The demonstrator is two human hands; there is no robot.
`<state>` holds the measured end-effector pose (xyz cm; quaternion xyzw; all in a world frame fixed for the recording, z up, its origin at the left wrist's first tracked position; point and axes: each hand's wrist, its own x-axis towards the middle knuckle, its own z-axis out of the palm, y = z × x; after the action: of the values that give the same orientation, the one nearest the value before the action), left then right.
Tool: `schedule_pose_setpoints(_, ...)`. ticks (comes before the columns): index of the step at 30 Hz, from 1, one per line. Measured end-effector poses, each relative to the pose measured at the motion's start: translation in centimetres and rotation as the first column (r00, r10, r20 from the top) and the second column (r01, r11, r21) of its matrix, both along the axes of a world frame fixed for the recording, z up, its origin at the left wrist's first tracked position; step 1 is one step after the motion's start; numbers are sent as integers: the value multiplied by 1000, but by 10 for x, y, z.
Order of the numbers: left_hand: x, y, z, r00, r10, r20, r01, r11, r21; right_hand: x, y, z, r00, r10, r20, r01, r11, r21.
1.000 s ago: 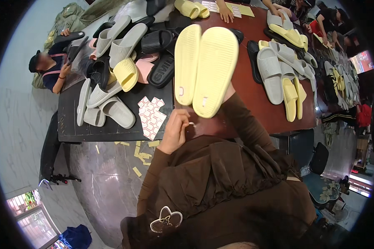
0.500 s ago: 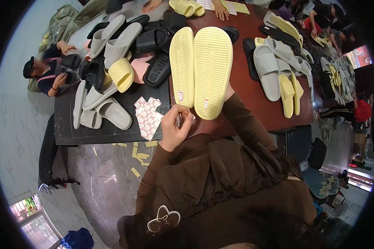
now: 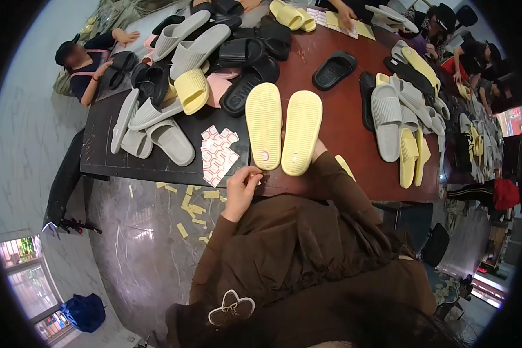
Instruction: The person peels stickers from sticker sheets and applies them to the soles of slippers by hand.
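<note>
A pair of pale yellow slides is held up with ribbed soles facing me: the left slide and the right slide. Each sole bears a small label near its lower end. My right hand grips the pair from behind the right slide, its fingers mostly hidden. Just below the left slide, my left hand is closed in a pinch, with a tiny pale bit at the fingertips too small to name. Red-and-white sticker sheets lie on the table left of the slides.
Grey, black, yellow and pink slides are heaped at the left. More slides lie at the right, and a single black slide further back. Co-workers' hands work across the table. Yellow paper strips litter the floor.
The pair of slides is lower and looks smaller, tilted further from me. My left hand stays pinched below them. The black slide behind and a yellow slide by my right forearm have come into sight.
</note>
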<state>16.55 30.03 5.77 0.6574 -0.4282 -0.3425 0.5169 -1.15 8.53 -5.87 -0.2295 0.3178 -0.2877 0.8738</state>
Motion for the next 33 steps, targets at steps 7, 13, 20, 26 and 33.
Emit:
schedule_pose_setpoints(7, -15, -12, 3, 997, -70, 15, 69, 996, 61, -72, 0, 43, 685, -164, -710, -109, 941, -322)
schedule_pose_setpoints(13, -52, -37, 12, 791, -40, -610, 102, 993, 67, -56, 80, 167, 835, -305, -458, -413, 203, -888)
schedule_pose_setpoints(20, -79, -62, 31, 865, -82, -494, 113, 993, 33, -66, 101, 153, 799, -502, -330, -267, 196, -944)
schedule_pose_setpoints(26, -101, -72, 39, 950, -291, 117, 309, 928, -206, -93, 105, 146, 888, -273, -370, 8, 813, -582)
schedule_pose_setpoints(33, -116, -77, 42, 730, -431, 531, 662, 641, -389, -128, 125, 131, 996, 88, 8, -86, 988, -129)
